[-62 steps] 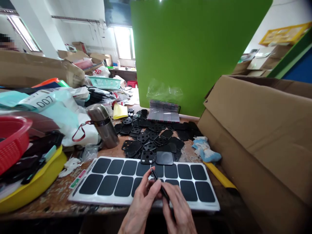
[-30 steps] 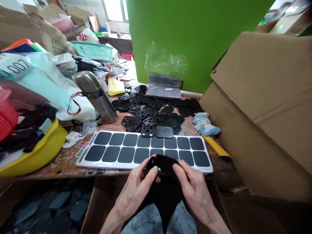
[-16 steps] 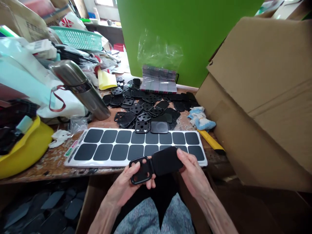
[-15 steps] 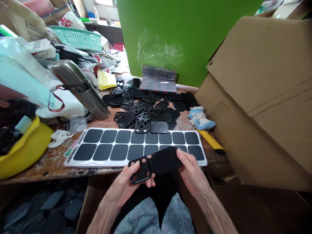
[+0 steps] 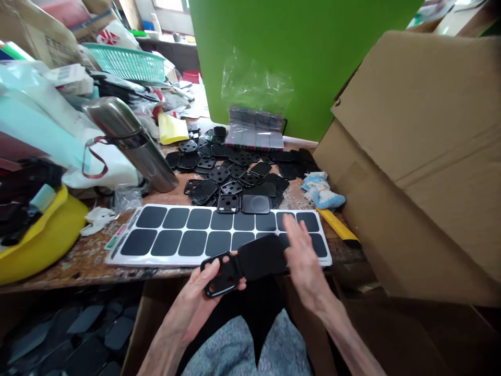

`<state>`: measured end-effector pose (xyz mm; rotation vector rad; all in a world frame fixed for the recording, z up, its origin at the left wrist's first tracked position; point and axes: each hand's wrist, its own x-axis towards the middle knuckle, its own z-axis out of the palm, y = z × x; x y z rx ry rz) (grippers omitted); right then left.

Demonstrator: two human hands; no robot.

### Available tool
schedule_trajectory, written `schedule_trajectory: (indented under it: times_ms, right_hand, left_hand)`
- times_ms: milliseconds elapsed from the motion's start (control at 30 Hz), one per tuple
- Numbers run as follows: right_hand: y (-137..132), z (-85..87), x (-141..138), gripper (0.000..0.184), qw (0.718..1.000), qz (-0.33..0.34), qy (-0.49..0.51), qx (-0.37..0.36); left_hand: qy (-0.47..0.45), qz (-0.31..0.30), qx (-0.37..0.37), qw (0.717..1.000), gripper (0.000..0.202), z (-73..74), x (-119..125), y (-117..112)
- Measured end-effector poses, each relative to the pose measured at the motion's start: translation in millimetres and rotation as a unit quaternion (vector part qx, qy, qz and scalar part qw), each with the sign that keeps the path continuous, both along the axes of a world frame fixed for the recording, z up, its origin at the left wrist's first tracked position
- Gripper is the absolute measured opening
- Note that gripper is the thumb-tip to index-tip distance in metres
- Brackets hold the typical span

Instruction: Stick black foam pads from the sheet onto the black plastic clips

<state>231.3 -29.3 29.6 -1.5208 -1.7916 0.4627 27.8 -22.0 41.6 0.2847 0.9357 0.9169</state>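
Left hand (image 5: pixel 183 308) gripping hinged black pad (image 5: pixel 261 257) | right hand (image 5: pixel 303 256) open | carton (image 5: pixel 146 326) holds pads (image 5: pixel 88 319)

Black hinged plastic case (image 5: pixel 245 266), opened out flat; one leaf a frame with holes, the other a solid rounded square; frame leaf held in left hand (image 5: pixel 190 297); right hand (image 5: pixel 303 256) open, just beside solid leaf.

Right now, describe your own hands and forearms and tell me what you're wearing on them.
Your left hand and right hand are bare, with no gloves, rings or watch in view. Your left forearm and right forearm show no sleeves. Below them lies mottled grey fabric with black cloth over it.
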Motion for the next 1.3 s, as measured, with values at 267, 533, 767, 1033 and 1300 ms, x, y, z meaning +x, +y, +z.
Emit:
schedule_trajectory:
  times_ms: [267, 533, 767, 1033, 1300]
  right_hand:
    - [-6.1, 16.4, -7.7, 0.037, 0.843, -0.06, 0.495, -0.203]
    - [-9.6, 9.4, -19.9, 0.025, 0.792, -0.067, 0.557, -0.242]
    - [-13.2, 5.2, -28.1, 0.019, 0.771, -0.078, 0.583, -0.244]
    - [-10.4, 7.8, -36.5, 0.028, 0.871, -0.013, 0.443, -0.211]
    - [32.0, -17.6, 96.0, 0.032, 0.928, -0.245, -0.28, -0.013]
  left_hand:
    - [-0.005, -0.005, 0.008, 1.0, 0.018, -1.5, 1.7, 4.0]
    - [-0.17, -0.059, 0.121, 0.976, 0.05, 2.1, -14.5, 0.7]
    - [-0.136, -0.036, 0.11, 0.984, 0.034, 3.2, -7.4, 4.4]
    - [-0.039, 0.046, 0.048, 0.997, 0.048, 16.3, 12.8, 9.2]
    - [0.07, -0.02, -0.003, 0.997, 0.048, 31.4, 9.4, 18.5]
